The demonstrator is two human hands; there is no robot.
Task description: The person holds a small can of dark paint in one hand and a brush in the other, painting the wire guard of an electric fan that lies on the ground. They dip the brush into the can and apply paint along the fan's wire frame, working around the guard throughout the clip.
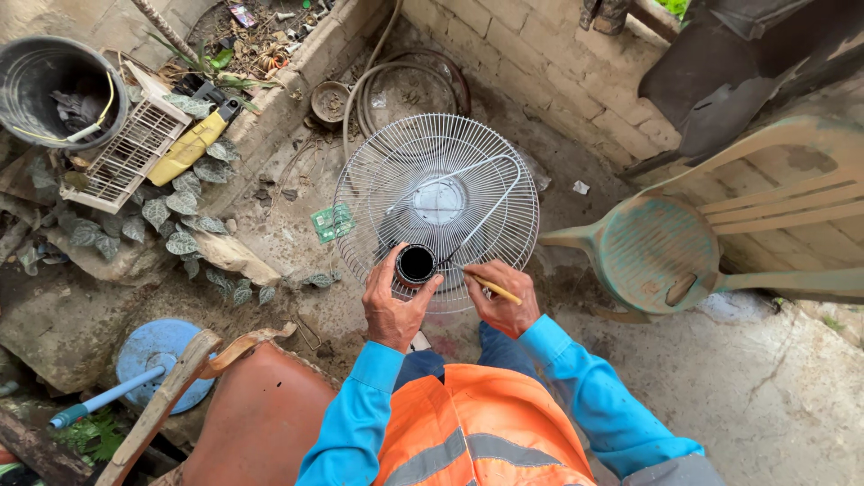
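Head view looks straight down on a rough concrete yard floor (pixel 774 396) edged by a brick wall (pixel 540 63). At the right a weathered green plastic chair (pixel 661 252) lies tipped on its side. At the lower left sits a rust-brown seat with a wooden frame (pixel 261 414), and beside it a blue disc on a pale blue pole (pixel 157 351). At the top left a black bucket (pixel 54 85) stands next to a white slatted crate (pixel 130 153). In the middle a round white wire fan guard (pixel 436 193) lies flat on the ground, just ahead of the person's knees. Over its near rim, the left hand (pixel 393 306) grips a small round tin of black paint (pixel 416 264). The right hand (pixel 501 295), just beside it, pinches a thin yellow brush handle (pixel 497 290) that points rightward; its tip is hidden.
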